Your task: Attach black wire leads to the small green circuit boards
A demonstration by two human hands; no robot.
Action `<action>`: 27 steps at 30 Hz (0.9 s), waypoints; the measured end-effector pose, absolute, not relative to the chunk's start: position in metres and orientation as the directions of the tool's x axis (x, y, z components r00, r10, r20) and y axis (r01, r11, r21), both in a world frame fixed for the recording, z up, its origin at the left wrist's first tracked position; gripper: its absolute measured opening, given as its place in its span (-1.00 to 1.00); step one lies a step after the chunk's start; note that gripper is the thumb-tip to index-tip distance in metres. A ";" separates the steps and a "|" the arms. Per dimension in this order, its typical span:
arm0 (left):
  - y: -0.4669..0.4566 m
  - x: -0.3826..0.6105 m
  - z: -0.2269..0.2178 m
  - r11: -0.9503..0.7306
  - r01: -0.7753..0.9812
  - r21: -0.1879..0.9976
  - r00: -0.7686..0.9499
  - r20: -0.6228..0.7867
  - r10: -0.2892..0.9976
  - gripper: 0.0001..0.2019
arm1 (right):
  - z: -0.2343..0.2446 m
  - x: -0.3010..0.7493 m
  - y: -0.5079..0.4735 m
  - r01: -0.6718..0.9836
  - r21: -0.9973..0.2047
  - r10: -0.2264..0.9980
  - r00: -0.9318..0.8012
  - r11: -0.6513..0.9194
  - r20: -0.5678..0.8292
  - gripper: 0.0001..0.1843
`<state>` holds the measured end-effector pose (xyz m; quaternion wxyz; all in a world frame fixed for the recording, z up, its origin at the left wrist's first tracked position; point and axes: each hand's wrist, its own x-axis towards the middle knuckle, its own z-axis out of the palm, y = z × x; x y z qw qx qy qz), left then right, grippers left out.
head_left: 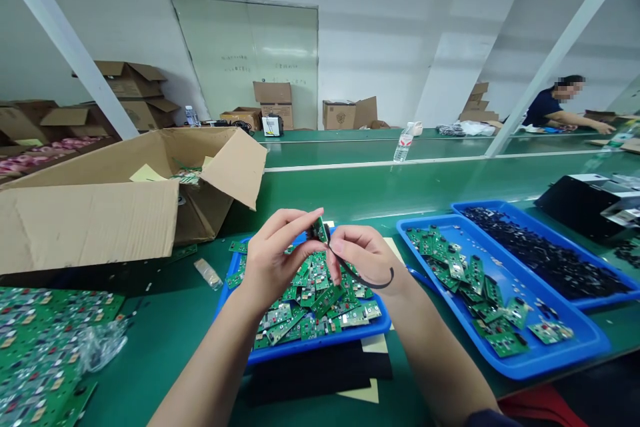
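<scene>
My left hand [280,250] pinches a small green circuit board [321,229], tilted nearly on edge, between thumb and fingers. Close against it, my right hand [363,253] is closed on a thin black curved strip [363,279], which runs from the fingertips back across the palm to the wrist. Whether it is a cable or a tool handle I cannot tell. Its front end meets the board, where the fingers hide the contact. Below both hands is a blue tray [305,351] heaped with small green circuit boards [325,300].
Right of me, one blue tray [545,363] holds loose boards; another blue tray [620,297] holds small black parts. An open cardboard box [90,227] and large board panels [45,347] stand left. A water bottle [403,143] is ahead; a person [550,107] works far right.
</scene>
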<state>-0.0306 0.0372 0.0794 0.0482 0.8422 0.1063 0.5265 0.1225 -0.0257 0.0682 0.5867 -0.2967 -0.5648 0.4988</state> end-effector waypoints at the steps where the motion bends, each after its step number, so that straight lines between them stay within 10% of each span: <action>1: 0.037 -0.031 0.080 -0.968 0.099 0.229 0.450 0.858 0.249 -0.65 | 0.067 0.123 -0.025 -0.240 -0.912 0.919 -0.135 0.333 0.371 -0.67; 10: 0.029 -0.024 0.079 -0.754 -0.057 0.655 0.545 0.653 0.526 -0.71 | 0.070 0.129 -0.029 0.077 -0.907 0.892 0.165 0.413 0.420 -0.81; 22: 0.029 -0.020 0.080 -0.587 -0.065 0.807 0.547 0.521 0.655 -0.70 | 0.080 0.138 -0.035 0.385 -0.840 0.876 0.139 0.383 0.463 -0.90; 27: 0.027 -0.016 0.076 -0.222 -0.218 0.950 0.624 0.311 0.717 -0.65 | 0.081 0.144 -0.035 0.594 -0.671 0.778 0.115 0.444 0.617 -0.89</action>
